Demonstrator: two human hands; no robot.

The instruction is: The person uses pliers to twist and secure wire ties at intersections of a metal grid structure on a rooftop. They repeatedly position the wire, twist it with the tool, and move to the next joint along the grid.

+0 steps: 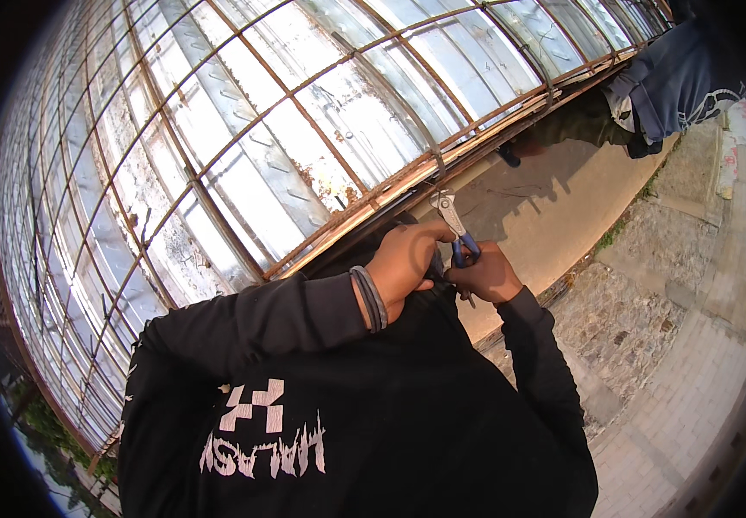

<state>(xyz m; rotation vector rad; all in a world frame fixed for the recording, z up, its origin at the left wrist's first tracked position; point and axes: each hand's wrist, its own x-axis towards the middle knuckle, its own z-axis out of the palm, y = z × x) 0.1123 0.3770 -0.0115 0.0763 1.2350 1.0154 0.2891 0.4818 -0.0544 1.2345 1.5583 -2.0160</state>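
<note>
Both hands (442,268) grip blue-handled pliers (452,220) beside rusty rebar mesh (243,129).

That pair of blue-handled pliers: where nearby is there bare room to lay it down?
The smooth concrete strip between the rusty rebar grid and the rough stone paving lies bare beside the pliers. It is crowded where the left hand and right hand meet, and farther along where another person crouches.

We are looking steeply down from one head-worn fisheye camera, close over our own chest, toward a rusty mesh panel (243,129).
</note>
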